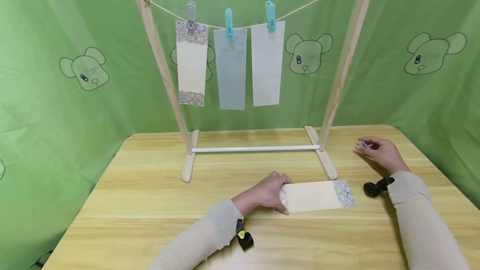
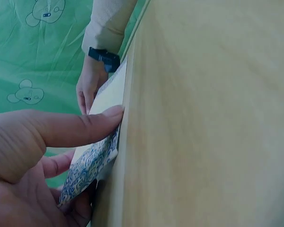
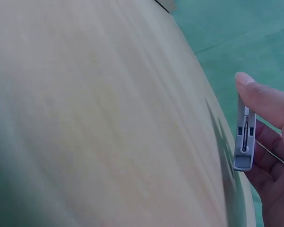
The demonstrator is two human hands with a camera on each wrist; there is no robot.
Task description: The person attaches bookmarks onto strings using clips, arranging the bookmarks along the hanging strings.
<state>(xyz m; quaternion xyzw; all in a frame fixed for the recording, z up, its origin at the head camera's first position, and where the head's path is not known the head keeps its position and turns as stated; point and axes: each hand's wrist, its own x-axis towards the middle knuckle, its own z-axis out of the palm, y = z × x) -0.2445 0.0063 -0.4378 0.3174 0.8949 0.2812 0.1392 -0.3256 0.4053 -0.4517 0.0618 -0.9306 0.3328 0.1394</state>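
Observation:
My left hand [image 1: 267, 191] grips the left end of a cream card [image 1: 313, 197] with blue patterned ends, low over the table. In the left wrist view the thumb lies across the card's face and the fingers are behind its patterned end [image 2: 92, 163]. Off to the right, my right hand [image 1: 384, 153] pinches a grey clothespin [image 3: 245, 137] between thumb and fingers, close above the table. On the string hang a similar cream card [image 1: 192, 68] under a grey clothespin [image 1: 191, 16], a blue-grey card [image 1: 230, 72] and a pale grey card [image 1: 267, 68] under turquoise clothespins [image 1: 229, 24].
A wooden stand with a left post [image 1: 161, 61], a right post [image 1: 346, 57] and a white crossbar [image 1: 255, 148] stands at the back of the wooden table [image 1: 131, 203]. Its right foot [image 1: 325, 161] reaches near the held card. Green cloth [image 1: 120, 20] with bear drawings surrounds the table.

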